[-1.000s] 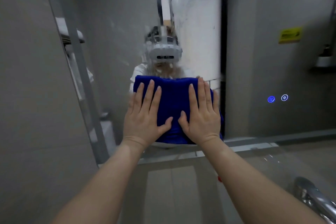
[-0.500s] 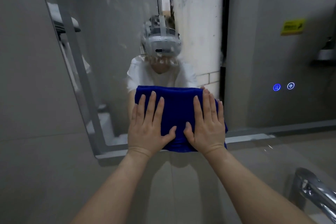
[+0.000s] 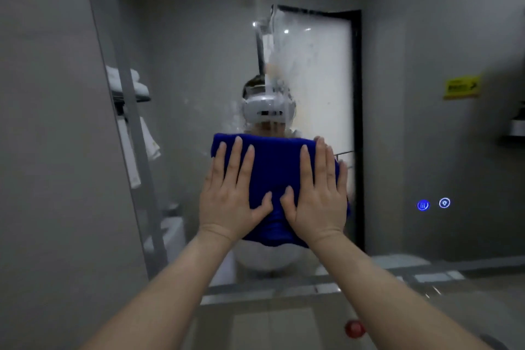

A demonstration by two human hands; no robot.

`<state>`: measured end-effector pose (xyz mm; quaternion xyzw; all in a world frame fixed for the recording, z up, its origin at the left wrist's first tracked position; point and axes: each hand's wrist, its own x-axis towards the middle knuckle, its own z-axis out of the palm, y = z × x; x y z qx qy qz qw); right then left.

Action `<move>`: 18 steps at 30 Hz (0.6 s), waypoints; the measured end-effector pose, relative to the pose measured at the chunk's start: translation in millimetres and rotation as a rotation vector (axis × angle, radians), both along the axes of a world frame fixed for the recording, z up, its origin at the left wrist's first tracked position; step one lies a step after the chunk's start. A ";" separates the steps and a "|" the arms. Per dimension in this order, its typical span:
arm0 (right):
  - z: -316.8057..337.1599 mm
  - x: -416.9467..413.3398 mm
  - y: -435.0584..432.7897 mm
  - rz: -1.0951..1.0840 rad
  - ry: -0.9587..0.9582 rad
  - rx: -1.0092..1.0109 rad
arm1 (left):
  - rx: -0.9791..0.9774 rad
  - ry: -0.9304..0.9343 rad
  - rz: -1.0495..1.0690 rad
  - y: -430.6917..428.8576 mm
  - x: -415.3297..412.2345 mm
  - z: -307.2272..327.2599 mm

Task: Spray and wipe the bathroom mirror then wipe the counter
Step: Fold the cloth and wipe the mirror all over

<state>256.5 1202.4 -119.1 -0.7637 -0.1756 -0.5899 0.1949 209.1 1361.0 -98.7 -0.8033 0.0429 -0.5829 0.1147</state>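
Left hand (image 3: 231, 199) and right hand (image 3: 318, 199) lie flat with fingers spread, pressing a folded blue cloth (image 3: 272, 170) against the wall mirror (image 3: 397, 150) at centre. Grey walls surround it; two blue lit icons (image 3: 433, 204) glow at three o'clock, wet streaks at twelve.

Your single head-worn camera is looking forward and only slightly down, straight at the mirror (image 3: 397, 150), and it is sitting close: your forearms are reaching in from the bottom edge and your left hand (image 3: 231, 202) and right hand (image 3: 316, 202) are filling the middle of the view, flat on the blue cloth (image 3: 274, 167). The wide lens is bending the mirror frame (image 3: 125, 122) at the left. In the glass the camera is facing its own reflection, the white headset (image 3: 268, 109), just above the cloth. No second view is sharing this scene.
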 end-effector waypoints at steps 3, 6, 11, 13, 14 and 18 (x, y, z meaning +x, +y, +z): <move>67.7 4.9 -9.5 0.014 -0.012 -0.040 | -0.043 -0.013 0.015 -11.0 4.6 59.7; 128.8 8.8 -22.7 0.020 -0.001 -0.078 | -0.069 -0.021 0.020 -22.3 7.7 117.4; 219.7 13.1 -43.7 0.003 -0.051 -0.183 | -0.096 -0.052 0.026 -34.6 9.3 196.8; 247.7 16.3 -49.6 -0.004 -0.074 -0.200 | -0.089 -0.082 0.038 -37.2 11.2 222.1; 260.0 17.5 -51.8 -0.002 -0.081 -0.202 | -0.083 -0.097 0.036 -38.8 11.3 234.3; 303.1 20.3 -55.9 -0.021 -0.123 -0.214 | -0.068 -0.131 0.044 -43.5 13.0 277.3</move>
